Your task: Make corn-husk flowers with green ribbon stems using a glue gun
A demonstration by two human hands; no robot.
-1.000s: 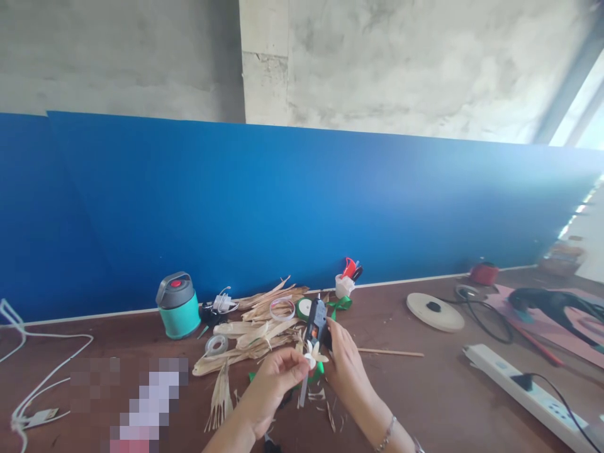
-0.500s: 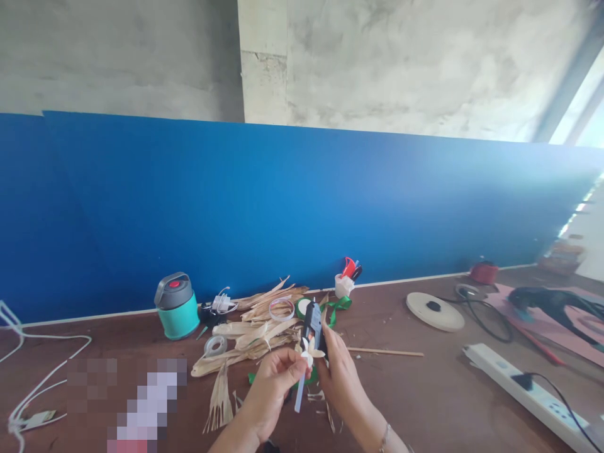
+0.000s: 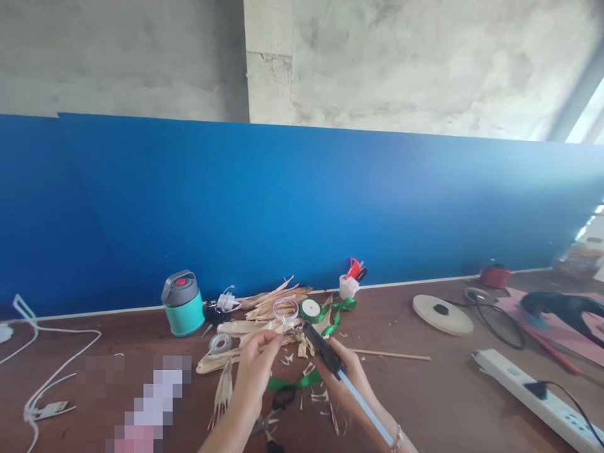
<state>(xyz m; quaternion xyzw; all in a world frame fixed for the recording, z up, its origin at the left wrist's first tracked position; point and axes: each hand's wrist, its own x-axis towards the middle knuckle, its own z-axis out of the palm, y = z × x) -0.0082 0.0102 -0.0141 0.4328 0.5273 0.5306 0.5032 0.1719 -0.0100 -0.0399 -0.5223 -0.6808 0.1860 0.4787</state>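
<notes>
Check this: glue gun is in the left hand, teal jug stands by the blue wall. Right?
Not quite. The glue gun is in the right hand, not the left hand; the head view shows it. The teal jug does stand by the blue wall.

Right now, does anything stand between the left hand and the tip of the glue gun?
Nothing visible does. The space between the left hand and the tip of the glue gun, gripped by the right hand, is open. Only husk scraps and a green ribbon lie flat on the table below it.
</notes>
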